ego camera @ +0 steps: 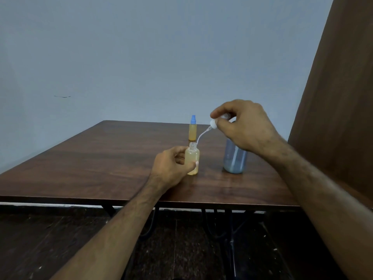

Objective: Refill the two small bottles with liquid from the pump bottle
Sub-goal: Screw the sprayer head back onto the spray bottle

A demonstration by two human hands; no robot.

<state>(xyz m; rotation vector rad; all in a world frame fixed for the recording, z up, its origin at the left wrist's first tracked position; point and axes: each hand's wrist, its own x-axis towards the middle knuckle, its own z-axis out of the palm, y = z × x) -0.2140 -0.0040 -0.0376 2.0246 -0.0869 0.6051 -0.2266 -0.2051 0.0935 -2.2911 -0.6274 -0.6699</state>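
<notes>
A small uncapped bottle (192, 160) of yellowish liquid stands on the brown table (101, 158); my left hand (171, 168) grips it around the body. My right hand (246, 126) holds a white pump head (214, 123) in the air, fingers curled round it. Its thin clear tube (200, 136) curves down, and the tip sits just beside the open neck of the small bottle. A blue translucent pump bottle (235, 156) stands open on the table below my right hand. Further back stands a second small bottle (192, 130) with yellow liquid and a blue cap.
The table's front edge (141, 200) runs just below my left wrist, with metal legs under it. A brown wooden panel (339, 98) rises at the right, close to the table. A plain grey wall lies behind.
</notes>
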